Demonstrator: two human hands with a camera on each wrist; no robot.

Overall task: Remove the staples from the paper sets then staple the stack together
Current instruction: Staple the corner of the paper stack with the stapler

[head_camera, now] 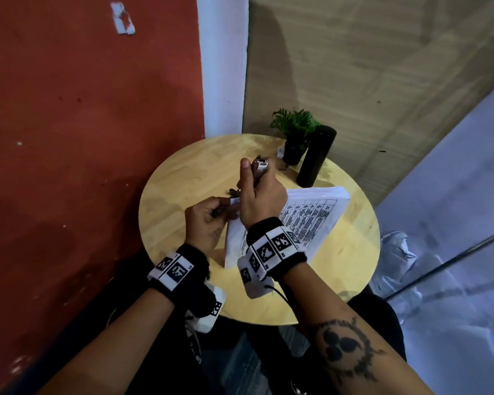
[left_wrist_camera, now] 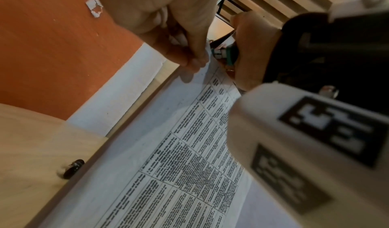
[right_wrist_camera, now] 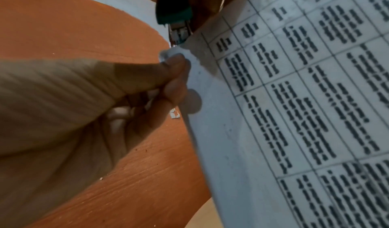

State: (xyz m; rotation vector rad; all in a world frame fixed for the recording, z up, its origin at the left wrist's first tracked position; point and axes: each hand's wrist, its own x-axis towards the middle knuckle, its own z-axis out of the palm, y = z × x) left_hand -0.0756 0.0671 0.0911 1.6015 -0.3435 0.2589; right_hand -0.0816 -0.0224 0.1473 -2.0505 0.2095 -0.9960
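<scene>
One round tabletop point(head_camera: 188, 172) carries everything; toward two o'clock on it stand one dark cylinder point(head_camera: 315, 156) and one small potted plant point(head_camera: 294, 135). One stack of printed paper point(head_camera: 311, 218) lies across the middle, running from about four o'clock up toward the centre, its near-left corner lifted off the wood. The sheets look thin, light and floppy, likely to bend or tear at the corner, so the sensible hold is right beside the corner, flat between thumb and fingertips. Two hands meet there. The left hand point(head_camera: 208, 220) pinches that corner, its fingers point(right_wrist_camera: 174, 75) pressed together on the paper edge. The right hand point(head_camera: 261, 199) is curled round one stapler point(right_wrist_camera: 175, 15), a small, stiff, green-and-metal tool held upright, its nose touching the same corner. One small dark object point(left_wrist_camera: 73, 168) lies on the wood beside the paper's left edge; I cannot tell what it is.
</scene>
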